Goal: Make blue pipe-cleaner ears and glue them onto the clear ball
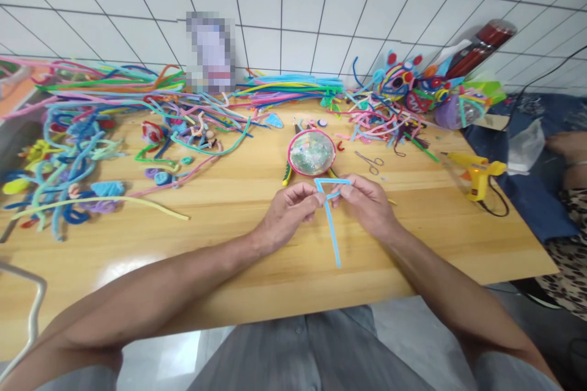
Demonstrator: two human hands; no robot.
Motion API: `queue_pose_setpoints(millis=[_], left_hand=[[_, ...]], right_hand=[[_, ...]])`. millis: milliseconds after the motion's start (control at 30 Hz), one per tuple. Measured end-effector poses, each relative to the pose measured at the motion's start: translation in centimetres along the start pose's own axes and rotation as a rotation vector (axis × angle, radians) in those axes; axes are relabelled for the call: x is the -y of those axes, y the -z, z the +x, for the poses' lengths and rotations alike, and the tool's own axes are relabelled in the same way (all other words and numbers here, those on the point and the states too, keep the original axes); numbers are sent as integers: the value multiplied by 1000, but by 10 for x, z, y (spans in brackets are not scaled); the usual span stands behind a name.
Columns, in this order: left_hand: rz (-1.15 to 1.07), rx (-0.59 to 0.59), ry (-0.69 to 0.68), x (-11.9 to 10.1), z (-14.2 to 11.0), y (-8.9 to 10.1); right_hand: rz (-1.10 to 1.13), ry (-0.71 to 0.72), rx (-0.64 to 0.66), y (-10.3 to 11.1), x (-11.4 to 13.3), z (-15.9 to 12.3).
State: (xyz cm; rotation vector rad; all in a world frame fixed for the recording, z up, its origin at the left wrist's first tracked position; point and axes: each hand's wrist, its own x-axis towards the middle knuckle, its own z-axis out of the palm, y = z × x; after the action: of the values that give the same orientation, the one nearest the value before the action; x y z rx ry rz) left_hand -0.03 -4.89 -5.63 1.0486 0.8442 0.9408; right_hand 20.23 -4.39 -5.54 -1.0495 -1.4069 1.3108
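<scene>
Fingers of the left hand (293, 211) pinch a light-blue fuzzy pipe cleaner (332, 229) at its middle bend, thumb against forefinger, and those of the right hand (367, 201) pinch its folded part on the right. Above the pale wooden worktop (220, 220), just nearer the person than the clear, pink-rimmed dome (312, 154), its top section runs sideways; its long free end points toward the person, slanting slightly right.

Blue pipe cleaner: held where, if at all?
The left hand pinches the blue pipe cleaner where its strands meet; the right hand, its upper right part.
</scene>
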Motion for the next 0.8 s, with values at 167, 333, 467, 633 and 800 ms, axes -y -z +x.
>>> queue_pose_setpoints(millis=[167,333,467,633,800], left_hand=[[35,-18,-21,4,0,0],[46,-7,-49,-1,1,-2],[26,-48,-114,-6,2,-1],[23,-59,-176,-16,0,-1],[60,-21,-227,-40,-5,-5]], right_hand=[[-127,14,-35,0,5,-1],[-188,27,-55,2,7,-3],[-92,23,34,-2,10,-5],[-110,29,53,-10,15,-9],[-252,155,44,-8,36,-6]])
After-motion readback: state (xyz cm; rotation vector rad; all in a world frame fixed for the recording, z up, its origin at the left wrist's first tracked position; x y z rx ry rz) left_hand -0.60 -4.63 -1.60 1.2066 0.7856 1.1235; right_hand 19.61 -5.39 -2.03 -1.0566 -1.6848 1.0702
